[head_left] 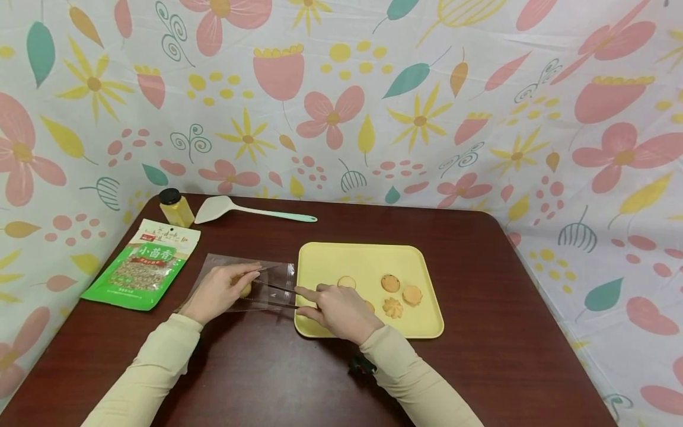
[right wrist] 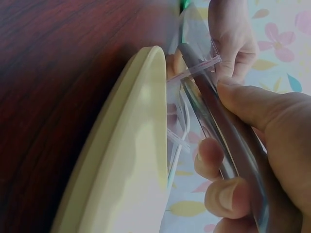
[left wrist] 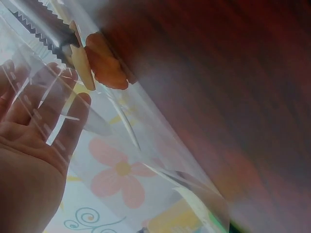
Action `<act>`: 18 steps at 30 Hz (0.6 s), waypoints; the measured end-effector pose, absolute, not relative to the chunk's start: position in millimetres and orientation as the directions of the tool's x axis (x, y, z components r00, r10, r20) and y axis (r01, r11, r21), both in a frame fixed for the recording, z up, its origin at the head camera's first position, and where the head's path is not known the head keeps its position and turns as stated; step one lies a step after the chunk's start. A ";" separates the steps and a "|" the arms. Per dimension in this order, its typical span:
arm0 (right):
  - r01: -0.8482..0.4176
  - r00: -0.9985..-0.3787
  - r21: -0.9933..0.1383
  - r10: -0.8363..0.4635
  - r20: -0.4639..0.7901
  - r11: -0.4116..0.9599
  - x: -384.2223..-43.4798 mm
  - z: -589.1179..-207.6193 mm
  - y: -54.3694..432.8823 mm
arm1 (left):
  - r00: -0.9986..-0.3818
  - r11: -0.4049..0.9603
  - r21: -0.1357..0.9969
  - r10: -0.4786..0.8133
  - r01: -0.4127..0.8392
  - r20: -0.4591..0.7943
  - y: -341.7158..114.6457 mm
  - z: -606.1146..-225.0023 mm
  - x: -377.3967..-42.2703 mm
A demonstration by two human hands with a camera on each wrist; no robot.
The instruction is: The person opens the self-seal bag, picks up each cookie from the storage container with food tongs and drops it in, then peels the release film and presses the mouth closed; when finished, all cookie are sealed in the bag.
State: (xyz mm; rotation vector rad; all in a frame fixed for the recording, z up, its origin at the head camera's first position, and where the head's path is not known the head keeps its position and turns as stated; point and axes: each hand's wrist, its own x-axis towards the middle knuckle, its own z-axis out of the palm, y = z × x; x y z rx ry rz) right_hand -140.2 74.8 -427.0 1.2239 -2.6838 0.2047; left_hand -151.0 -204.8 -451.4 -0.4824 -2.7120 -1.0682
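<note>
Left hand (head_left: 216,292) pinches the mouth of a clear plastic bag (head_left: 242,283), flat on the dark wood-grain table (head_left: 480,279) just left of the tray. Right hand (head_left: 341,311) grips steel tongs (head_left: 274,289), fingers curled round them, serrated tips inside the bag holding a round golden cookie (left wrist: 104,63). Matte yellow rounded-rectangle tray (head_left: 368,258) holds 4 visible cookies. Green glossy pouch (head_left: 145,264) reads "小茴香". White spatula (head_left: 251,210), teal handle; yellow jar (head_left: 176,207), black cap.

Left hand (head_left: 216,292) fingers curled in a pinch, right hand (head_left: 341,311) gripping, forearms converging
</note>
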 end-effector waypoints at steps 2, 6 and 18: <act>-0.758 -0.644 -0.057 -0.732 0.224 0.650 -140.3 -426.8 75.3 | -0.927 0.688 0.625 0.233 0.370 0.292 -204.8 -451.3 -150.8; -0.761 -0.643 -0.074 -0.733 0.221 0.645 -139.7 -425.3 76.8 | -0.927 0.687 0.625 0.238 0.371 0.289 -205.3 -450.9 -150.4; -0.744 -0.667 -0.130 -0.720 0.191 0.655 -136.0 -418.0 93.7 | -0.926 0.688 0.621 0.247 0.376 0.286 -206.5 -448.4 -148.7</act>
